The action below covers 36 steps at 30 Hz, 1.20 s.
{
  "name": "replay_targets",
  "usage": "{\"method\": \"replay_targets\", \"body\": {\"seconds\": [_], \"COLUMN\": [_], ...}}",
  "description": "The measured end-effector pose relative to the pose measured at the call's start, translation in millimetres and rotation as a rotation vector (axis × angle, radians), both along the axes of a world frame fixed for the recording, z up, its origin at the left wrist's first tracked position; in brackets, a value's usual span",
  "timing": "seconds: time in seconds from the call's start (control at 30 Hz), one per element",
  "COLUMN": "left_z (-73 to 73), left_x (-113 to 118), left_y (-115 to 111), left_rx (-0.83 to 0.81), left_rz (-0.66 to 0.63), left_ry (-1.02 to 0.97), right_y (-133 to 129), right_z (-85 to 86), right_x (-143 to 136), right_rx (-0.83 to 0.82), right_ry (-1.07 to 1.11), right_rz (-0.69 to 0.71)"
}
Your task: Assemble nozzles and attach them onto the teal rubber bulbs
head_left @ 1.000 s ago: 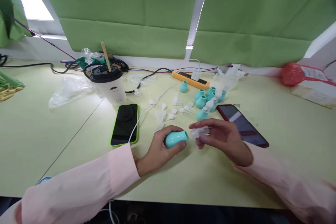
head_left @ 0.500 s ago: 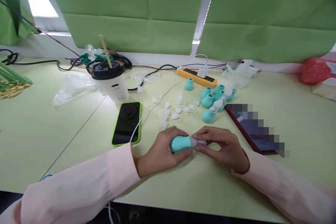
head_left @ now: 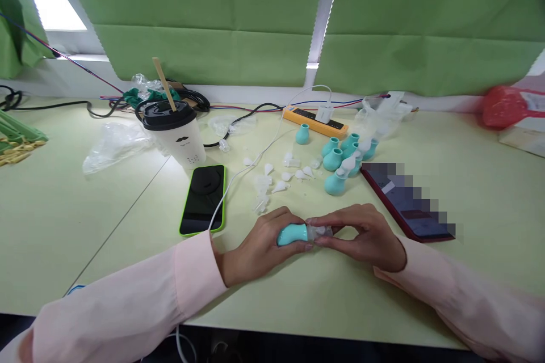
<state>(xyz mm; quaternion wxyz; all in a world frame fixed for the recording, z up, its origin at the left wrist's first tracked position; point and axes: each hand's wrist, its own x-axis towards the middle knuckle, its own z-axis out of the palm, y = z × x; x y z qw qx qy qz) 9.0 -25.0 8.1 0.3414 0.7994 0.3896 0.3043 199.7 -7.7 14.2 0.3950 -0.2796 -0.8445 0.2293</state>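
Note:
My left hand [head_left: 261, 244] wraps round a turquoise squeeze bulb [head_left: 293, 235], which lies sideways with its neck to the right. Between the thumb and fingers of my right hand [head_left: 361, 235] is a clear plastic nozzle piece [head_left: 320, 232], in line with the bulb's neck and touching it. My fingertips partly hide that joint. Beyond my hands, small white teardrop tips [head_left: 281, 186] and clear plastic fittings [head_left: 260, 202] lie scattered. Several more turquoise bulbs [head_left: 332, 159] stand in a group to the right, some with white and clear tips on top.
A green-edged phone [head_left: 202, 199] and a lidded paper cup [head_left: 182, 142] stand left of my hands. A white cable [head_left: 259, 157] runs to a yellow power strip [head_left: 313, 121]. Another device [head_left: 409, 201] lies at the right; clear plastic bags [head_left: 114, 144] and a red bag [head_left: 504, 108] sit farther off.
The clear nozzle piece sits closer against the bulb, and my fingertips have come nearer together. The whole view has shifted slightly.

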Motion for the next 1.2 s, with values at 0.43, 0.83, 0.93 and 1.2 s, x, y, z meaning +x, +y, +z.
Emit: {"method": "replay_targets", "body": {"seconds": [0.43,0.83,0.93,1.2], "left_z": [-0.5,1.0,0.6,-1.2], "left_x": [1.1,2.7,2.0,2.2], "left_y": [-1.5,0.9,0.3,-0.2], "left_rx": [0.063,-0.114,-0.084,0.001], "left_rz": [0.067,0.169,0.118,0.096], "left_ry": [0.076,-0.107,-0.1,-0.063], "right_y": [-0.2,17.1,12.9,3.5], "right_z": [11.1,11.6,15.9,7.0], "right_x": [-4.9,3.9,2.0,-6.2], "right_rx": [-0.762,-0.951,-0.9,-0.841], "right_ry": [0.088,0.116,0.066,0.194], "right_rz": [-0.239,-0.035,-0.05,-0.081]}}
